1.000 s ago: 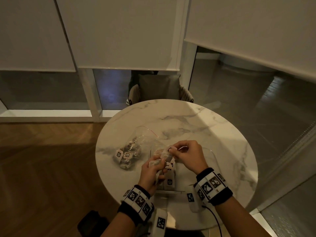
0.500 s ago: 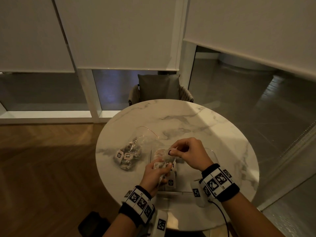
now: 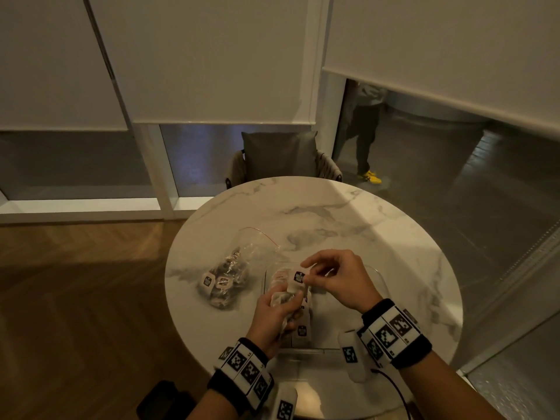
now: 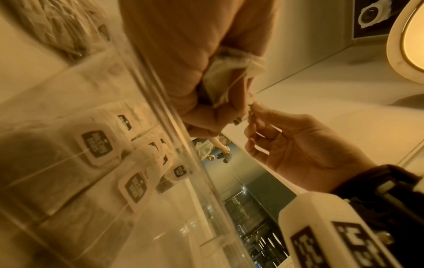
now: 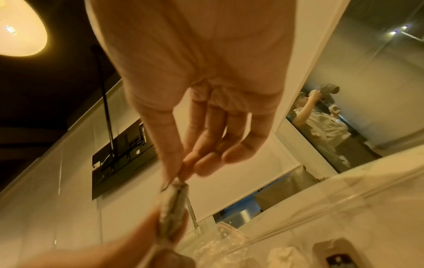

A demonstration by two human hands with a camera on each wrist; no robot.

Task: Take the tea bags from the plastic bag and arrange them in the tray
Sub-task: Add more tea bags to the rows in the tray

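Several tea bags [image 3: 301, 324] already lie in our tray [image 3: 377, 272]; our left hand [image 3: 274, 316] grips another, our right hand [image 3: 336, 278] pinches its tag [image 3: 299, 276], more wait in the plastic bag [image 3: 230, 268] on the left.

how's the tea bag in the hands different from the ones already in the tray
The held tea bag is up in the air over the tray, gripped by the left hand, while the tray's tea bags lie flat in it. The held one looks bunched, with its tag pinched and lifted by the right hand; the tray bags' tags rest on top of them. All share the same white tag with a dark label.
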